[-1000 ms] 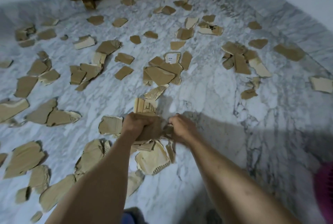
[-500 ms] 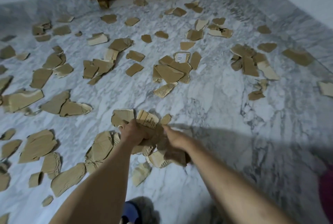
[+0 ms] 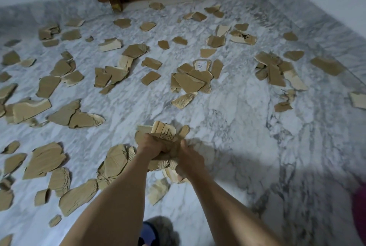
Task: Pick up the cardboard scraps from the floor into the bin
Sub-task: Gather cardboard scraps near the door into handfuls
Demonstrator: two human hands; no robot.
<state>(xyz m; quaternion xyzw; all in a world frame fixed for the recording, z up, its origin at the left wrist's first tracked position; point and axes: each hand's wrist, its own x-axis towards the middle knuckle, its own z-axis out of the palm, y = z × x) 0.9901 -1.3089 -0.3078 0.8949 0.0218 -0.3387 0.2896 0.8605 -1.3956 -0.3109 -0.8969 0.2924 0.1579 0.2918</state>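
White-grey marble floor (image 3: 247, 127) is littered with torn brown cardboard scraps (image 3: 190, 81); left hand (image 3: 151, 144) and right hand (image 3: 188, 158) clamp together on an overfull crumpled bundle (image 3: 164, 132), likely shedding pieces in transit.

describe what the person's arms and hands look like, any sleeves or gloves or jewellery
Both forearms are bare as far up as the frame shows: no sleeve reaches into view. The left hand and the right hand wear no gloves, and no watch, bracelet or ring can be made out on the wrists or on the parts of the fingers that show. No marks or tattoos show on either arm.
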